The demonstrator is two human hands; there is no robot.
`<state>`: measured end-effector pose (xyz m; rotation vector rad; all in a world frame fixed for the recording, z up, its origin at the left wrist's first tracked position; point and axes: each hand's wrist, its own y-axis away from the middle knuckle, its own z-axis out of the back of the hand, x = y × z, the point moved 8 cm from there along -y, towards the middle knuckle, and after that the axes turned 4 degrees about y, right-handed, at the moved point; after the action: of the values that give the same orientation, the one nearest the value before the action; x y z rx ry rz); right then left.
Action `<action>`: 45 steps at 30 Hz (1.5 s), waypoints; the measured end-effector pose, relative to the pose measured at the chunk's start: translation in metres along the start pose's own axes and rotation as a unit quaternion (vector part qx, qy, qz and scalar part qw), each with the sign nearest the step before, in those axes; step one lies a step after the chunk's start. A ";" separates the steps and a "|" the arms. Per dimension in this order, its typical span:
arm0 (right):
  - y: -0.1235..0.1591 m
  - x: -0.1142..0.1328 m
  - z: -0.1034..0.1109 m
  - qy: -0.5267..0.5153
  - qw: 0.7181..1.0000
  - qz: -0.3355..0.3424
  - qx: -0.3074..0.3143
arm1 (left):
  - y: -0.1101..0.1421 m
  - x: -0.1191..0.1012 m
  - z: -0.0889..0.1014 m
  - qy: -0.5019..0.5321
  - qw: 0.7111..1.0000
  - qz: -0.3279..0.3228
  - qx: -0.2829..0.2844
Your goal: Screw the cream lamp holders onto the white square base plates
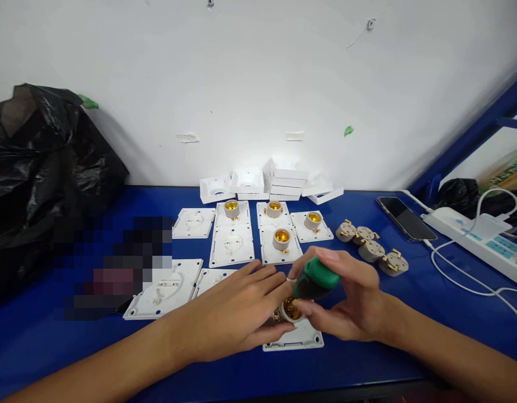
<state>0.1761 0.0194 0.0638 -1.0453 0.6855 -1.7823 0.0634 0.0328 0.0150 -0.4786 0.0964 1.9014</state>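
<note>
My right hand (355, 296) is closed around the green and black handle of a screwdriver (318, 278), which points down into a lamp socket (290, 312) with a brass-coloured lining. The screwdriver's tip is hidden inside the socket. My left hand (237, 313) grips the socket's side, thumb in front and fingers behind. Beneath it lies a square white plate (300, 338), partly covered by both hands. Behind the hands, several white plates carry upright lamp sockets, one being the nearest socket (281, 239). Other plates are bare, such as the large plate (168, 288) left of my forearm.
Loose lamp sockets (371, 251) with brass tabs lie to the right. White box-like covers (286, 176) are stacked against the wall. A phone (405, 217), white cables and a power strip (480, 240) occupy the right side. A black plastic bag (52, 184) stands left, near a blurred-out patch.
</note>
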 end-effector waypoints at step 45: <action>-0.002 0.007 -0.003 0.010 0.999 0.011 0.034 | -0.002 -0.001 0.001 0.018 1.000 0.005 0.004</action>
<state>0.1715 0.0140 0.0660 -0.9725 0.6419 -1.7870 0.0653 0.0335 0.0166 -0.5085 0.1295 1.9015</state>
